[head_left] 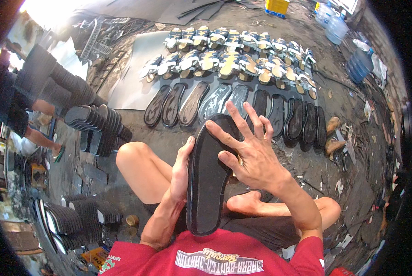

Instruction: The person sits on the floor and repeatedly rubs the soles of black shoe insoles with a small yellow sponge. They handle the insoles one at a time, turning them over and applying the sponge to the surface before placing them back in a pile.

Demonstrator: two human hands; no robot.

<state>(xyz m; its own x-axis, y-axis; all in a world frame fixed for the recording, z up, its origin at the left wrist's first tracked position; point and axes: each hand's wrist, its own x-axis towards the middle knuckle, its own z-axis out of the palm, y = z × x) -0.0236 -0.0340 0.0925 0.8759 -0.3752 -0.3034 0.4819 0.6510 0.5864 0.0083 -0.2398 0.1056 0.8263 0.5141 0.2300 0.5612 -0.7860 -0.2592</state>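
A black sandal sole (209, 184) stands long-ways in front of my chest, its wide end pointing away from me. My left hand (180, 172) grips its left edge, thumb along the rim and the other fingers hidden behind. Over the upper right part of the sole, my right hand (259, 158) is spread open. Its index finger and thumb lie over the dark surface; whether they press on it I cannot tell. Just beyond are several soles (194, 104) laid in a row, some of them glossy or patchy on top.
Rows of strapped sandals (226, 64) sit on a grey sheet (127, 92). Stacked dark soles (100, 124) stand at left, with more stacks (79, 221) nearer. Another person's hand (56, 149) shows at far left. Blue water jugs (337, 30) and a yellow crate (277, 7) lie far off.
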